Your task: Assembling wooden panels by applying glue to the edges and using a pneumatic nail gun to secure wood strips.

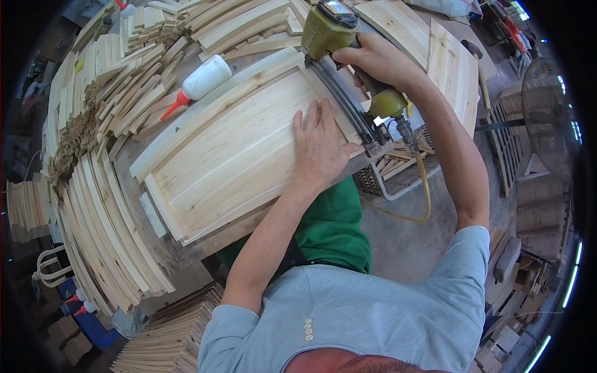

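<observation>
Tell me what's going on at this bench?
A person has a green nail gun in the right hand, its head over the far right corner of a framed wooden panel; whether the nose touches is hard to tell. The left hand is laid on the panel near its right end, fingers pointing away from the person. A white bottle with a red nozzle lies on its side beyond the panel.

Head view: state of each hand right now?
Left hand: open, laid on the wooden panel, gripping nothing.
Right hand: closed around the handle of the green nail gun.
</observation>
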A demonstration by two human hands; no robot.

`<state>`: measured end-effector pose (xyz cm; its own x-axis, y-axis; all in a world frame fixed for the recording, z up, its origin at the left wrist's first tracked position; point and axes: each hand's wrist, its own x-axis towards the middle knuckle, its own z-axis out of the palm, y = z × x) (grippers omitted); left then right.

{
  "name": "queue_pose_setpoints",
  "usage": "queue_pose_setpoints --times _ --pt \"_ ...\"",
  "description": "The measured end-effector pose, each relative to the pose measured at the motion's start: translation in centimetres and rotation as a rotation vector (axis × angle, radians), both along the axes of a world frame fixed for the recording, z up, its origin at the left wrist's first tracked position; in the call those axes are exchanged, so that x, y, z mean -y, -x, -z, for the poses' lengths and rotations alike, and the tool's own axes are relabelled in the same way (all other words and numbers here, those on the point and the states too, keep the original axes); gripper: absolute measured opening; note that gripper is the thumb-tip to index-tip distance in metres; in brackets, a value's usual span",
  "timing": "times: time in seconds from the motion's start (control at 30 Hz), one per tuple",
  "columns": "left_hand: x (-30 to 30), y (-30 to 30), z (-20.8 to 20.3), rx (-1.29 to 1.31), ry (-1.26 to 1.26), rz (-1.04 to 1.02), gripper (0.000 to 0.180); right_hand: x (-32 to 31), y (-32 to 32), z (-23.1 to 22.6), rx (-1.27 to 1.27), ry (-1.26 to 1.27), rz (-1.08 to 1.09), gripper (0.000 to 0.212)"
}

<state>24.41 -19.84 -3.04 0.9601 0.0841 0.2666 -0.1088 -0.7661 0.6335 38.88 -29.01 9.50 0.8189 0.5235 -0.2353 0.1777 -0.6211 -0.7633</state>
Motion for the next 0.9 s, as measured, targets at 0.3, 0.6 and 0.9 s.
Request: queue_pose_setpoints --times 0.3,0.6,0.9 --pt "0.2 -0.1 -0.1 -0.012 -0.005 -0.009 0.097 2.2 3.0 -1.6 -0.043 0.039 -0.039 0.03" --pt "0.2 0.0 0.0 -0.015 -0.01 -0.026 0.095 7.4 9.5 -2.5 -0.111 0.082 0.073 0.028" --pt "-0.1 -0.3 -0.4 0.004 -0.024 -0.072 0.093 8.5 11.1 -3.4 -0.165 0.147 0.061 0.028"
